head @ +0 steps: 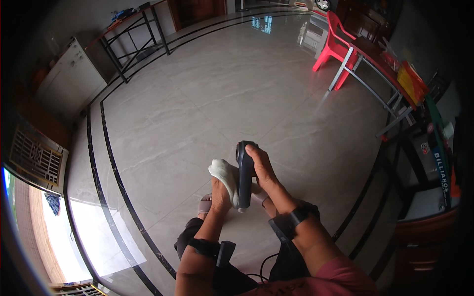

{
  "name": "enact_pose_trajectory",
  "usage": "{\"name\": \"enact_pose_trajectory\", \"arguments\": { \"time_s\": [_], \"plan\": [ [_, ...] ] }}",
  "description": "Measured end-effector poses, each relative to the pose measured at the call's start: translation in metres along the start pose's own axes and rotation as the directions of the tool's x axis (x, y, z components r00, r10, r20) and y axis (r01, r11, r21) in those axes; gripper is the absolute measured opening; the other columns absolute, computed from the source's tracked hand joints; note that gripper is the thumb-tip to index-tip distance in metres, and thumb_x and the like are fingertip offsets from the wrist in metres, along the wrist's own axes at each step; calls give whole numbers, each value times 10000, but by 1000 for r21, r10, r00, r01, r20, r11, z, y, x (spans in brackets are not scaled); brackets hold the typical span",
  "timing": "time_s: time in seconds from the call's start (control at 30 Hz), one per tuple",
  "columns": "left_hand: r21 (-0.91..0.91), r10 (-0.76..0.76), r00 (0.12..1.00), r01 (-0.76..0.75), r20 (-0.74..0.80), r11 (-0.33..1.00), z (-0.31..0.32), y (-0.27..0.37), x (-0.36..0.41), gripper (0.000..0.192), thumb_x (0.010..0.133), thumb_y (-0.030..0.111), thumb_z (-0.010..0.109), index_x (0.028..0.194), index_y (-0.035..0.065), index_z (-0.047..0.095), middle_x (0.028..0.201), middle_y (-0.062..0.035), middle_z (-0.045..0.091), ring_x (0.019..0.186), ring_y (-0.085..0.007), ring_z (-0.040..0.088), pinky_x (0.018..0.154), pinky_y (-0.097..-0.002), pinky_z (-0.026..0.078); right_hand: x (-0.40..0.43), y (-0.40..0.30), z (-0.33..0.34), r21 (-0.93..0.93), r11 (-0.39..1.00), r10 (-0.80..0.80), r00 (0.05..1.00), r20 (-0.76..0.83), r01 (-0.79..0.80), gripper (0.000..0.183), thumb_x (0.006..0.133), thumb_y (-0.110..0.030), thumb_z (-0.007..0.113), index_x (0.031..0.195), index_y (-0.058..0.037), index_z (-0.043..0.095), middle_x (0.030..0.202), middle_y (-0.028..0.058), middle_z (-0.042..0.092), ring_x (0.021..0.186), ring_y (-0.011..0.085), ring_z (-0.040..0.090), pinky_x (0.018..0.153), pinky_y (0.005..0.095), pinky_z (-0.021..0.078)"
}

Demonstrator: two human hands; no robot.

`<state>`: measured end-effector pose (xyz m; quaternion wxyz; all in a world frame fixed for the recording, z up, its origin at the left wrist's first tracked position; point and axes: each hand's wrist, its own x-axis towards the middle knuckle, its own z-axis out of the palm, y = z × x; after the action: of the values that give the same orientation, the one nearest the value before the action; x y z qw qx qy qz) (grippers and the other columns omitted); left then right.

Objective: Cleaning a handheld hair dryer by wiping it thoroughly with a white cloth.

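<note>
A dark, elongated handheld camera (244, 181) stands upright in front of me, its lens near the top left. My right hand (262, 164) grips its right side, thumb near the top. A pale cloth (222, 170) is bunched over my left hand (219, 187) and hangs down along the device's left side. Most of the left fingers are hidden under the cloth. A dark strap with a small box sits on each forearm.
Slippered feet stand on the glossy tile floor (192, 111) below my hands. A red plastic chair (336, 48) and a folding table (381, 61) are at upper right. A metal-framed table (135, 46) and a white cabinet (70, 79) are at upper left. A bright doorway lies at lower left.
</note>
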<state>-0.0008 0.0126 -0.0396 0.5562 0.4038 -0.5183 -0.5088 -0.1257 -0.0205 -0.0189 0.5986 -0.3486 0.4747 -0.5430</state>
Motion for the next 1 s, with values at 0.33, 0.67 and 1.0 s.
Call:
{"name": "enact_pose_trajectory", "arguments": {
  "time_s": [0.33, 0.67, 1.0],
  "plan": [
    [227, -360, 899, 307, 249, 924, 6, 19, 1, 251, 761, 167, 518, 942, -6, 539, 833, -104, 587, 777, -205, 571, 677, -306, 445, 7, -5, -6, 1, 1000, 5, 959, -284, -5, 425, 726, -464, 553, 735, -39, 552, 623, 7, 516, 521, 104, 484, 463, 249, 382],
    [131, -115, 958, 83, 263, 988, 7, -4, -4, 275, 758, 161, 471, 962, -16, 526, 845, -150, 578, 791, -262, 569, 706, -332, 439, 9, -2, -3, -3, 999, -48, 956, -291, 49, 436, 702, -455, 574, 726, -20, 566, 634, 12, 526, 557, 104, 478, 507, 257, 378],
    [22, -63, 998, 63, 23, 998, -4, -21, -2, 229, 708, 79, 557, 919, -1, 516, 818, -143, 554, 761, -272, 539, 696, -313, 428, 2, -10, 1, 139, 988, -35, 968, -249, 72, 391, 720, -442, 573, 744, -53, 551, 642, 4, 517, 565, 94, 484, 488, 239, 382]
  ]
}}
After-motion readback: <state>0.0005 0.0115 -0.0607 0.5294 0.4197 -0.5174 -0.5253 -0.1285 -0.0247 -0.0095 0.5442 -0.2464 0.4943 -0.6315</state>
